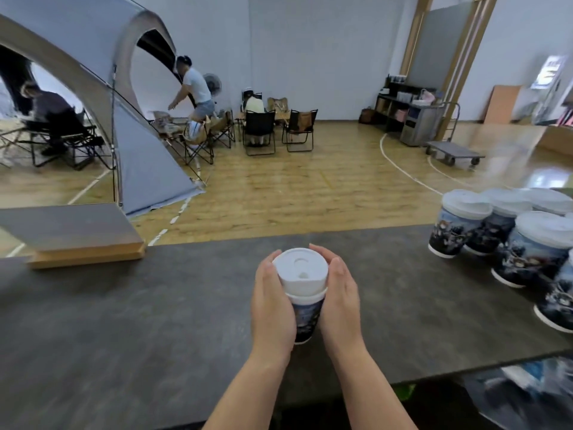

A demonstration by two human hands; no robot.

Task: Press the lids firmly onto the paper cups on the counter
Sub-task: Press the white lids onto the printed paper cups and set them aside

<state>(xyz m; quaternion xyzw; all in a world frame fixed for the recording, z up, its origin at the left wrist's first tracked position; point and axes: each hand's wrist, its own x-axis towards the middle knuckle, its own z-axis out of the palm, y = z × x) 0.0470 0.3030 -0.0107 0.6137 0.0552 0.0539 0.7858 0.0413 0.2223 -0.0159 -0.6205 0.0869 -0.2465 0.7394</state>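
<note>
A paper cup (307, 318) with dark printed artwork is held upright in front of the viewer, over the middle of a dark grey counter (124, 321). It is cupped from both sides: the left hand (271, 308) is wrapped round its left wall and the right hand (339, 297) round its right wall, fingers curled about the cup and the fingertips reaching up to the edge of the white lid (301, 271). The lid sits on the cup's rim and looks level – whether it is fully snapped down cannot be told. The two-sided grip probably steadies the cup so that the rim can be squeezed closed evenly. At the right end of the counter a cluster of lidded cups (496, 231) is gathered, well apart from the hands – apparently set aside as finished. Beyond the counter lie a wooden floor, a grey tent (93, 72) and folding chairs (279, 131).
</note>
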